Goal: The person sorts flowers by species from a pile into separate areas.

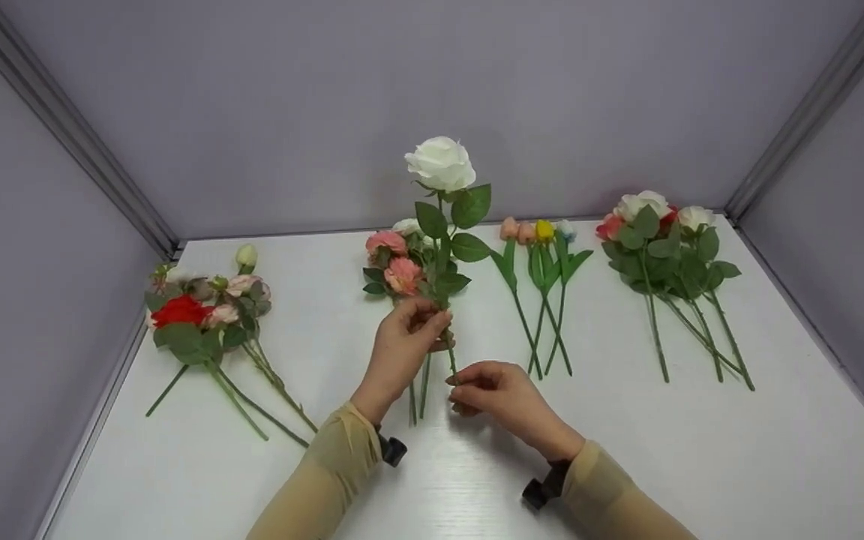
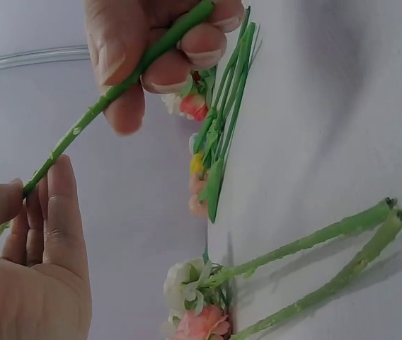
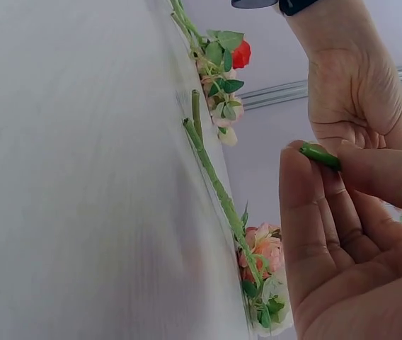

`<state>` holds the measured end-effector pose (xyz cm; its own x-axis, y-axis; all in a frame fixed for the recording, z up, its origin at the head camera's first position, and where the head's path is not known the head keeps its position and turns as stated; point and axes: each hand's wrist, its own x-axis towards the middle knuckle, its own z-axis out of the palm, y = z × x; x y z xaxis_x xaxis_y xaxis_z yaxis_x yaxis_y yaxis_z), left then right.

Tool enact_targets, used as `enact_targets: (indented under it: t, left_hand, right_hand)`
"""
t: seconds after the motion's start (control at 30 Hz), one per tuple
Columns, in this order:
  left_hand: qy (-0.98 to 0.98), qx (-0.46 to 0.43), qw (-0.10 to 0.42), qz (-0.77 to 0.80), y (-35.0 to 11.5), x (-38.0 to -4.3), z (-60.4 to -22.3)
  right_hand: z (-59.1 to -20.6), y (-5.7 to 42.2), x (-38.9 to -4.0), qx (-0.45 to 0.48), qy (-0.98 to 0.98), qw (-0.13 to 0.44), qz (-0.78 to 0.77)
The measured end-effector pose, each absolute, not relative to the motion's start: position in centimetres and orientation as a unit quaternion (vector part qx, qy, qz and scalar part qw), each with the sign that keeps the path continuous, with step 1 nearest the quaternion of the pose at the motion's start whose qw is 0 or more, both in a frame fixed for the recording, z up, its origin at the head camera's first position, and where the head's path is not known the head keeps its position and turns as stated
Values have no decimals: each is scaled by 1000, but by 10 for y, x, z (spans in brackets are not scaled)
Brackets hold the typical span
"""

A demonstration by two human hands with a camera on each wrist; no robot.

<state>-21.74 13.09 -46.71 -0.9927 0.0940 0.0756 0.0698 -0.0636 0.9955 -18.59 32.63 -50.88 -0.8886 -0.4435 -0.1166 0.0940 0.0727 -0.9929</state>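
A white rose [image 1: 440,163] with green leaves stands nearly upright above the table, held by both hands. My left hand [image 1: 400,346] pinches its stem [image 2: 73,133] just below the leaves, between thumb and fingers. Lower down, my right hand [image 1: 505,397] pinches the stem near its bottom end; the cut tip [image 3: 320,156] pokes out between thumb and fingertips in the right wrist view. Behind the left hand, pink flowers [image 1: 404,275] and a partly hidden white one lie on the table with two stems toward me.
On the white table [image 1: 432,487], a mixed bunch with a red flower [image 1: 181,310] lies at left. Several tulips [image 1: 544,231] lie right of the hands, and white and red roses [image 1: 643,204] at far right. Grey panels [image 1: 289,112] rise around the table's back and sides.
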Motion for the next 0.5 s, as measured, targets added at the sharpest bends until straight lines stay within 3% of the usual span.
enact_targets:
  t: [0.5]
  left_hand:
    - [646,68,46,759,126,-213,-470]
  right_hand:
    - [-511,327,-185,-138,716,202,-654]
